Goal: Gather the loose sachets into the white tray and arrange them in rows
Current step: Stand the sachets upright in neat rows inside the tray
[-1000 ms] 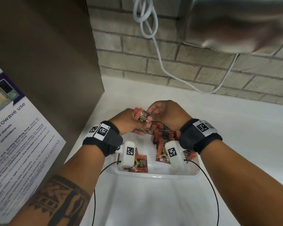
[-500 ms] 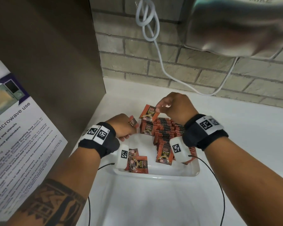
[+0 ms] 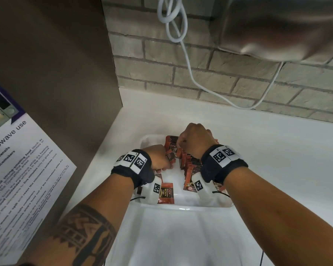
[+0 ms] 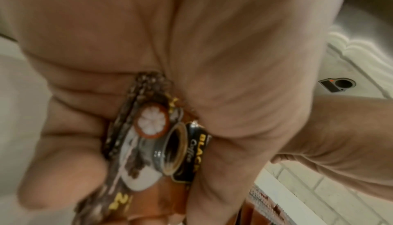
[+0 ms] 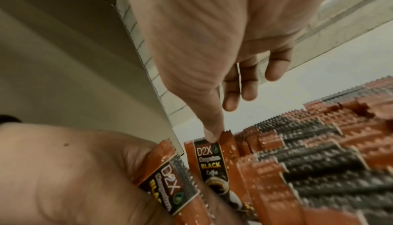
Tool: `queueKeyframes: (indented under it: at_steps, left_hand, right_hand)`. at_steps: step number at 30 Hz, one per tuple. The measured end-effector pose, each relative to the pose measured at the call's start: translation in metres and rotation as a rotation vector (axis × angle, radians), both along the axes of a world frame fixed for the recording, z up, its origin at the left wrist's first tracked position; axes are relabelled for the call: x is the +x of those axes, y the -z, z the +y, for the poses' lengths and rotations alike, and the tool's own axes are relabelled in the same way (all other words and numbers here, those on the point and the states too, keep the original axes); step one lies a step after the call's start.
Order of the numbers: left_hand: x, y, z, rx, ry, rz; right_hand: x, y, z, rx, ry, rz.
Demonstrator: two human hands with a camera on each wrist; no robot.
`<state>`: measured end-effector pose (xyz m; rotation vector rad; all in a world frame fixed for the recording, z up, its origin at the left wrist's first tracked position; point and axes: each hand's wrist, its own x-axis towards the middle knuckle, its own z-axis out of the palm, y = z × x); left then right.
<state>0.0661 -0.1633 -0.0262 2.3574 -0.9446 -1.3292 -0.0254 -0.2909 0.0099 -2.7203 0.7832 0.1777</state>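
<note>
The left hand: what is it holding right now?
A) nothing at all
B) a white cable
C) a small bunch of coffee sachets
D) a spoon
C: the left hand has its fingers curled round a few coffee sachets, their printed coffee cup showing in the left wrist view, while it is over the white tray.

Both forearms reach forward—left hand (image 3: 158, 157) curled tight, right hand (image 3: 195, 140) with fingers (image 5: 212, 132) pinching downward.
</note>
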Motion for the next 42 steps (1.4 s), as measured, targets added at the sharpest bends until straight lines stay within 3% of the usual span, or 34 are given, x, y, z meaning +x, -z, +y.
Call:
queueKeyframes:
  at_steps: [19,31,37,42]
  left_hand:
    - [-0.012,-0.002,-0.013,0.013,0.046,0.018]
    - [-0.011,-0.003,-0.010,-0.019,0.073,0.007]
    - [-0.009,-0.006,-0.005,-0.018,0.051,0.023]
    - [0.006,-0.016,0.006,-0.121,-0.081,0.118]
  right_hand:
    - [-0.004,0.009,-0.002,-0.007,-0.048,-0.045]
    - [-0.011,0.002,-0.008,0.040,0.016,-0.111]
    - [-0.014,-0.003,-0.011,0.055,0.027,-0.169]
    - [-0.017,-0.006,-0.008,0.158,-0.036,-0.234]
